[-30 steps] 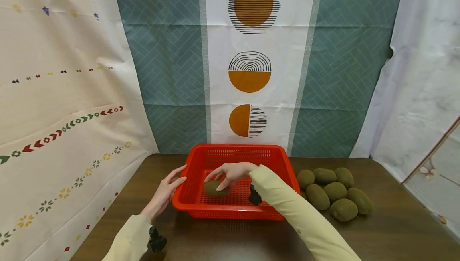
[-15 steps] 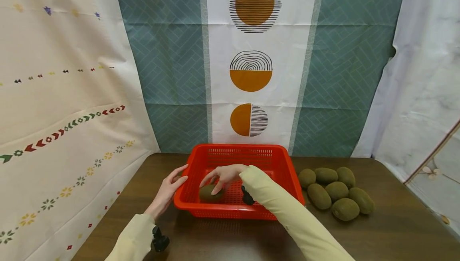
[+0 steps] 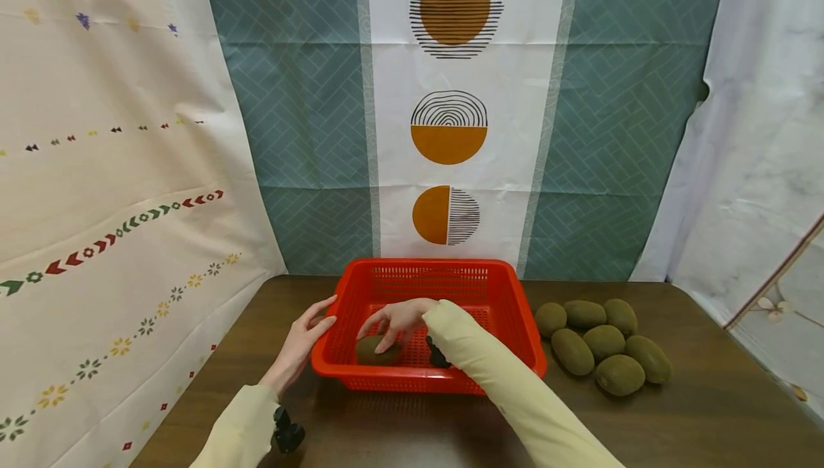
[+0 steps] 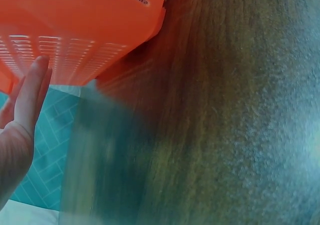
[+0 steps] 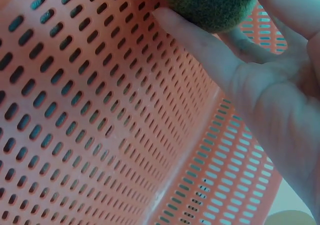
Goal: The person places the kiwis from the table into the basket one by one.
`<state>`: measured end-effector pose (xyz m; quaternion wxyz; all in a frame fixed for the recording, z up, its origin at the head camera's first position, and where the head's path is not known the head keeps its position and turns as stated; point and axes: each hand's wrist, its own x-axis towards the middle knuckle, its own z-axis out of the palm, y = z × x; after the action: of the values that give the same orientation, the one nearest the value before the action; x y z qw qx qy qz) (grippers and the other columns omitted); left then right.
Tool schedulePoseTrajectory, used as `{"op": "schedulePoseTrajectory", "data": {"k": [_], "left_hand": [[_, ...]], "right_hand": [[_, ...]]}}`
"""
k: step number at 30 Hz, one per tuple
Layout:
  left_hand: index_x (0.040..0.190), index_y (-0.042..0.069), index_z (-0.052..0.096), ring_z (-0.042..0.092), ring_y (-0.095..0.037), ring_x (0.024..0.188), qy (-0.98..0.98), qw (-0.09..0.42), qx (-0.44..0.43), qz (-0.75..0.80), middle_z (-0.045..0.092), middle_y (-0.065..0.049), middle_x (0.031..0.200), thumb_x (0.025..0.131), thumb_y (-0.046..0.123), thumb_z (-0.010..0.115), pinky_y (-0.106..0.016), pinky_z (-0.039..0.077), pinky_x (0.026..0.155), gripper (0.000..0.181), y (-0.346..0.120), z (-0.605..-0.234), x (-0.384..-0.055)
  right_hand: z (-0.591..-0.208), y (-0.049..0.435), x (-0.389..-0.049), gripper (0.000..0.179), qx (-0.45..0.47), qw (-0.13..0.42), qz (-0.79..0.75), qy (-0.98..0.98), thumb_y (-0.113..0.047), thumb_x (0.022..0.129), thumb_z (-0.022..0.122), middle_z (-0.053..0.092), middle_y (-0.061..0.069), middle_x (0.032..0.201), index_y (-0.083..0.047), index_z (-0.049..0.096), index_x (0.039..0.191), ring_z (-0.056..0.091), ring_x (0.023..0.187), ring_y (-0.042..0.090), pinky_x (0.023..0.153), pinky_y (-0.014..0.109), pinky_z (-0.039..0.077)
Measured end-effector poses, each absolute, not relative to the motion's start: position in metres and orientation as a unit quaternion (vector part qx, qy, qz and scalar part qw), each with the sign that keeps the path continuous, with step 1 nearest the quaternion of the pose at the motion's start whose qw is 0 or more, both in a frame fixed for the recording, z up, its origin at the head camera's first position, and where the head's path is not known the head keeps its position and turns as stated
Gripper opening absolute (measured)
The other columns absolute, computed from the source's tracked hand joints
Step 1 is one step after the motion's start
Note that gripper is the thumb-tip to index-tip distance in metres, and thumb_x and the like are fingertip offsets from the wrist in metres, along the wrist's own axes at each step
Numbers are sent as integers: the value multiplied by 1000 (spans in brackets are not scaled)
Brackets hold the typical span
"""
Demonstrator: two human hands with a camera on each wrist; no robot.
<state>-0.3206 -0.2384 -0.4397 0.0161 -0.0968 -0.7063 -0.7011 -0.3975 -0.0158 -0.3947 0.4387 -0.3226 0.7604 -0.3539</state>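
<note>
In the head view, a red perforated plastic basket (image 3: pixel 412 379) stands on the wooden table. Inside its front left corner is a brown, fuzzy kiwi (image 3: pixel 370 355). My right hand (image 3: pixel 400 319) reaches down into the basket and holds this kiwi from above, thumb on the near side and fingers over the far side. The right wrist view shows the kiwi (image 5: pixel 212 5) between thumb and fingers, close over the slotted floor. My left hand (image 3: pixel 301 343) rests against the basket's left side, its fingers (image 4: pixel 32 92) straight along the outer wall.
Several more kiwis (image 3: pixel 604 343) lie grouped on the table, right of the basket. A patterned cloth (image 3: pixel 322 167) hangs behind the table (image 3: pixel 399 425), and a pale embroidered cloth (image 3: pixel 129 189) hangs at the left. Marbled white material (image 3: pixel 759 167) borders the right side.
My right hand has carried the kiwi leftward and slightly down into the basket's front left corner, moving little in the last half second. My left hand has stayed at the basket's side.
</note>
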Motion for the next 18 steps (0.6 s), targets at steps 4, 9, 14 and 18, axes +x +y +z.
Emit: {"op": "schedulePoseTrajectory", "data": {"k": [4, 9, 14, 18], "left_hand": [[135, 11, 42, 58, -34, 94, -712, 27, -105, -694, 53, -24, 115, 91, 20, 55, -42, 50, 74, 46, -238, -440, -320], [134, 9, 41, 59, -32, 93, -714, 32, -109, -691, 53, -24, 114, 92, 19, 54, -41, 50, 73, 45, -238, -441, -321], [132, 15, 45, 57, -34, 96, -702, 19, -87, -706, 53, -22, 117, 90, 19, 57, -42, 49, 75, 44, -238, -442, -321], [133, 15, 44, 56, -36, 98, -702, 15, -85, -707, 51, -23, 118, 90, 20, 56, -43, 49, 76, 44, -239, -443, -321]], "right_hand": [[-399, -18, -399, 43, -322, 443, -349, 761, -3, 82, 65, 45, 7, 120, -17, 57, 121, 45, 104, 19, 71, 36, 51], [-402, -20, -399, 42, -315, 446, -345, 763, -3, 81, 66, 45, 7, 119, -18, 58, 120, 44, 104, 20, 71, 36, 51], [-402, -20, -398, 43, -310, 450, -346, 763, -1, 80, 67, 43, 8, 121, -18, 58, 118, 42, 106, 21, 70, 38, 51], [-401, -19, -396, 44, -311, 452, -351, 759, 1, 80, 66, 45, 8, 118, -17, 57, 119, 44, 104, 21, 70, 40, 51]]}}
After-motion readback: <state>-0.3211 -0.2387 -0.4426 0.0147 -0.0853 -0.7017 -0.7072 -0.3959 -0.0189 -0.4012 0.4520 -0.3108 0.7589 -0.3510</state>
